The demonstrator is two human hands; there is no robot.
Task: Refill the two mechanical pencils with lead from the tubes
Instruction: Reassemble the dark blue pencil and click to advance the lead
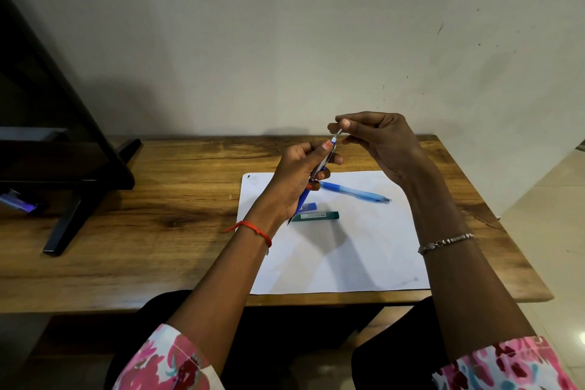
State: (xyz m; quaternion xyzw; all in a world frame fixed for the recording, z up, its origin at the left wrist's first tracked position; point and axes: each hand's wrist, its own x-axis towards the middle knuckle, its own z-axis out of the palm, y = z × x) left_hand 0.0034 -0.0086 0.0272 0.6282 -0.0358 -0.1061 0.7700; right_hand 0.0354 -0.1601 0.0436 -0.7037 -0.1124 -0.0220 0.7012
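Left hand (300,168) is wrapped around one pencil (319,168), fingers closed on the barrel, holding it up off the desk at a slant with the tip pointing down and the top end up. Makes sense, since you want the open end facing up so lead drops in. Right hand (380,142) has thumb and forefinger pinched shut on the small cap or eraser bit (338,132) right at the pencil's top, other fingers loosely curled; can't tell if it's being pulled off or pushed on.

Second pencil (354,191), light blue, lies on the white sheet of paper (348,256) just behind the hands, untouched. Two lead tubes sit on the paper too: a blue tube (311,206) and a green tube (319,216), side by side and partly hidden by the left hand. Paper's probably there so any dropped lead shows up against the wooden desk (158,193).
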